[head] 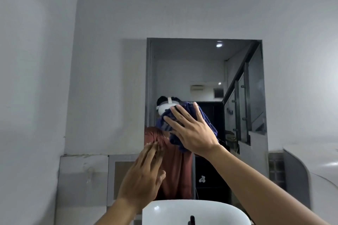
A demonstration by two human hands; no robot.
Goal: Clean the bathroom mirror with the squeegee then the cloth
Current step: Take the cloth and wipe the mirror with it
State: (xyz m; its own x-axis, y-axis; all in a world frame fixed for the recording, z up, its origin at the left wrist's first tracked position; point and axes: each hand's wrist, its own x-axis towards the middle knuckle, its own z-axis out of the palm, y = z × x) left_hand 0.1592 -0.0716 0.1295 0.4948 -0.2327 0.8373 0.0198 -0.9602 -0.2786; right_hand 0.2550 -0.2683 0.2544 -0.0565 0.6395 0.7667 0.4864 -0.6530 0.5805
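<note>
- Cloth, dark blue and bunched, is lying flat against the mirror, pinned there under the right hand.
- That right hand is spreading wide, fingers splayed and pointing toward 10 o'clock, palm pressing the cloth to the glass instead of gripping it.
- The left hand is resting at 7 o'clock from the cloth, open with fingers together; its tips seem to be touching the mirror's lower left edge, though blur is making contact hard to confirm. It is holding nothing.
- No squeegee is showing, so the cloth stage is probably under way.
- Most unwiped glass is lying toward 12 and 2 o'clock from the cloth, and the right hand is the one placed to reach it.
- The mirror's left edge is sitting just beside the cloth at 9 o'clock; the white basin is bounding the room at 6 o'clock.
</note>
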